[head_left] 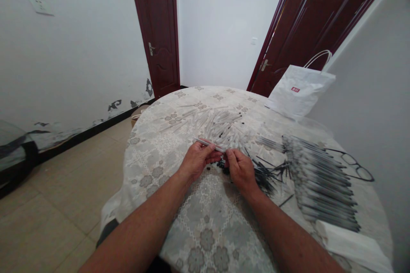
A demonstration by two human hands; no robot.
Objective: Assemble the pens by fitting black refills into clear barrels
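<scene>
My left hand [199, 158] is closed on a slim clear pen barrel [202, 141], thumb on top, its far end pointing up and left. My right hand [239, 169] pinches at the near end of the barrel; any small part between those fingertips is hidden. Just beyond both hands spreads a loose pile of clear pen barrels [221, 123]. Small black pieces [220, 164] lie under and between the hands. Beside my right hand is a heap of thin black pen refills [266, 181], partly covered by the hand.
To the right lies a long stack of pens [326, 183] with dark cores. Eyeglasses [357, 166] rest behind it, and a white folded packet [352, 245] sits in front. A white paper bag [299, 91] stands at the back right of the round, cloth-covered table [144, 145].
</scene>
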